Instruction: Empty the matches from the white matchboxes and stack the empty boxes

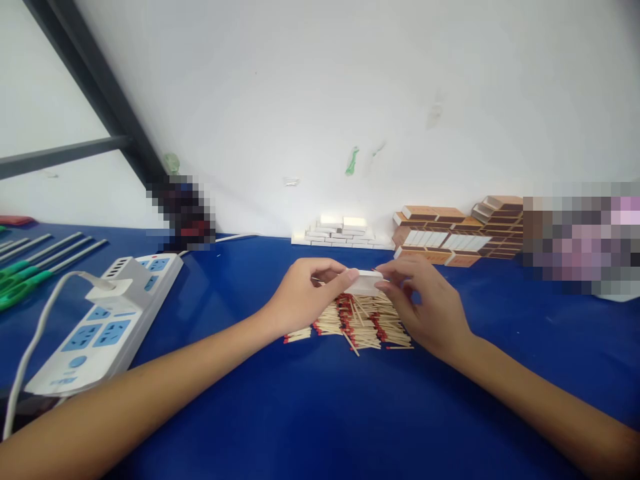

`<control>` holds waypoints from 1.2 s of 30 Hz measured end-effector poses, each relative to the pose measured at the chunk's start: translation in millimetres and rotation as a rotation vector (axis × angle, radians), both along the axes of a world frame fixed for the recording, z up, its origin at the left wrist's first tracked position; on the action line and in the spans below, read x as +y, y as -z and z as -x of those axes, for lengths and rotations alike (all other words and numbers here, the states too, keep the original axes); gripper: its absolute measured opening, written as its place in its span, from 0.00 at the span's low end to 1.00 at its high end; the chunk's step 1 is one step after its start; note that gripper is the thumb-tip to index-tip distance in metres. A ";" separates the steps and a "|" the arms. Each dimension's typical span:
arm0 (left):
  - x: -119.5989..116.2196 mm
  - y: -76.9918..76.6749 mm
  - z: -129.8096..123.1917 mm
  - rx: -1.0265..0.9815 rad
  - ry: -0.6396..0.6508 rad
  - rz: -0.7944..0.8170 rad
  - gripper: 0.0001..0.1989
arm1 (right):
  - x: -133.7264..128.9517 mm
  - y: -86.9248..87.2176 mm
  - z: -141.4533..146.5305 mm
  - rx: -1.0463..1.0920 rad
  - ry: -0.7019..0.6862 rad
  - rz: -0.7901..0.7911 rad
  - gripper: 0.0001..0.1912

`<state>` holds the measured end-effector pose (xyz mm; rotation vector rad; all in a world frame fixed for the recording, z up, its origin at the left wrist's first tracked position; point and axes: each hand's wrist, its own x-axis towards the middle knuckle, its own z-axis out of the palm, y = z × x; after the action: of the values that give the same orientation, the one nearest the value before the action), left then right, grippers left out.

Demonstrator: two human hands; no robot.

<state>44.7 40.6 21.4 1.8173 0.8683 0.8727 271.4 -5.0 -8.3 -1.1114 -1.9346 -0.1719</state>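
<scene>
Between my two hands is a small white matchbox tray (pixel 366 283), held up just above the table. My left hand (pixel 316 287) pinches its left end between thumb and fingers. At the other end, the thumb and fingers of my right hand (pixel 425 300) close on the tray. Whatever the tray holds is hidden from this angle. Under and in front of it lies a spread of wooden matches (pixel 363 327) with red heads, laid in rough rows, with a few loose ones at the near edge.
Stacked white trays (pixel 343 232) stand against the wall. Right of them are piled orange-brown matchbox sleeves (pixel 435 215). A power strip (pixel 107 327) with a plugged-in charger and white cable lies left, beyond it green-handled screwdrivers (pixel 43 270). The tabletop (pixel 310 413) is blue.
</scene>
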 end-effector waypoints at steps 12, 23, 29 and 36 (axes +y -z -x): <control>1.8 -6.4 2.7 -0.079 -0.051 0.171 0.23 | -7.1 -13.2 19.3 -0.071 -0.030 -0.041 0.05; 43.1 18.4 23.0 -0.056 -0.356 -0.031 0.18 | 105.4 -41.2 19.9 -0.032 0.194 0.117 0.09; 48.9 25.8 31.9 0.026 -0.414 -0.195 0.15 | 109.0 -29.9 6.8 -0.045 0.231 0.116 0.14; 50.8 34.3 32.5 0.138 -0.427 -0.289 0.13 | 42.5 -15.1 -27.0 -0.071 0.142 0.025 0.10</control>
<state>12.2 91.4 -12.9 1.9904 1.3045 1.2004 298.4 37.6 6.8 -1.2754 -1.9245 -0.2690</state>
